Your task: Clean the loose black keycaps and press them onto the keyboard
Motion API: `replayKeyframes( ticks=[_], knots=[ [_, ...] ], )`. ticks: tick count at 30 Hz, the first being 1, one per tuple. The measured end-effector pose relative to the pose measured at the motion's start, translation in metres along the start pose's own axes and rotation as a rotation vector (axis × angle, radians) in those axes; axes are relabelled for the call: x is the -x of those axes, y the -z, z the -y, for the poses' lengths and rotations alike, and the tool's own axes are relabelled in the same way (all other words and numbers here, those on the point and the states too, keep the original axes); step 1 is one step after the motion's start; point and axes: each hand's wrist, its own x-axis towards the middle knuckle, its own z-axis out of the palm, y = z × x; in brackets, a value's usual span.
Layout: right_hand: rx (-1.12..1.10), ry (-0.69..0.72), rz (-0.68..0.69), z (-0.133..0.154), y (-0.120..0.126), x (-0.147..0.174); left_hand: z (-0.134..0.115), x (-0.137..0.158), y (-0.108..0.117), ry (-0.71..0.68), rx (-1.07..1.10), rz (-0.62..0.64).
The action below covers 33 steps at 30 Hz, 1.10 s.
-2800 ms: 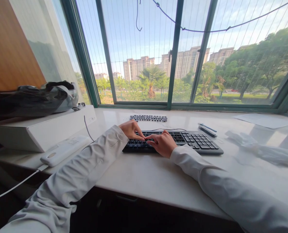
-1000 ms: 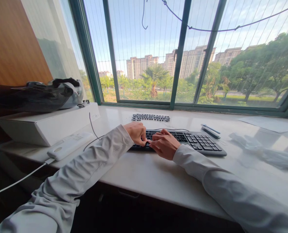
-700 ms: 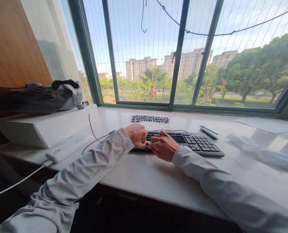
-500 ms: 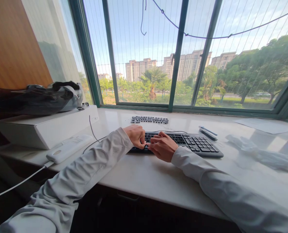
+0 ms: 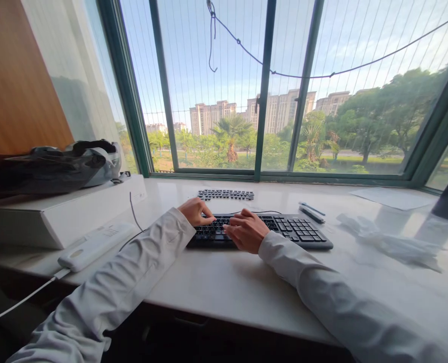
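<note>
Computer keyboard, black and full-size, lies flat on the white worktop, its long side facing the person, and sits at the centre of the clock used here. At eleven o'clock, well clear of it, small black pieces that look like loose keycaps lie in staggered rows. Two pens lie between two and three, near the number pad; a crumpled clear plastic bag spreads at three.

The left hand comes in from about ten, thumb and forefinger close together above the left-hand keys — whether they meet, or clamp anything small, I cannot tell. The right hand bends over the middle of the letter block, its fingertips apart from the left's; whether its grip holds anything is hidden too.

The step in hand looks like fingertip work on single keys. The next move probably calls for lining up on one key position, with light pressure — and the right hand steadying the board.
</note>
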Motion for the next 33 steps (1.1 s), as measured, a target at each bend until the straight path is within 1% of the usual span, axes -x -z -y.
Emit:
replayKeyframes(
  ticks=[2, 4, 5, 7, 10, 14, 16, 20, 25, 29, 33],
  knots=[
    [0.025, -0.061, -0.007, -0.007, 0.001, 0.002, 0.011, -0.001, -0.004, 0.181, -0.114, -0.091],
    [0.039, -0.125, -0.008, -0.014, -0.001, 0.005, 0.022, -0.001, -0.008, 0.328, -0.235, -0.131],
    [0.04, -0.148, -0.006, -0.016, -0.002, 0.007, 0.026, -0.002, -0.009, 0.373, -0.286, -0.129],
    [0.032, -0.168, -0.001, -0.02, -0.005, 0.009, 0.034, -0.004, -0.012, 0.411, -0.355, -0.111],
    [0.022, -0.168, 0.007, -0.02, -0.007, 0.01, 0.041, -0.014, -0.015, 0.396, -0.446, -0.059],
    [0.025, -0.153, 0.022, -0.017, -0.007, 0.01, 0.049, -0.041, -0.024, 0.28, -0.649, 0.09],
    [0.026, -0.161, 0.022, -0.017, -0.007, 0.01, 0.054, -0.058, -0.031, 0.237, -0.688, 0.152],
    [0.017, -0.191, 0.055, -0.019, -0.008, 0.012, 0.068, -0.089, -0.048, 0.214, -0.71, 0.216],
    [0.017, -0.179, 0.094, -0.018, -0.007, 0.013, 0.086, -0.108, -0.059, 0.213, -0.734, 0.239],
    [0.013, -0.178, 0.109, -0.015, -0.004, 0.012, 0.097, -0.11, -0.061, 0.196, -0.738, 0.227],
    [0.003, -0.185, 0.115, -0.015, -0.002, 0.011, 0.103, -0.108, -0.063, 0.194, -0.742, 0.2]
  ],
)
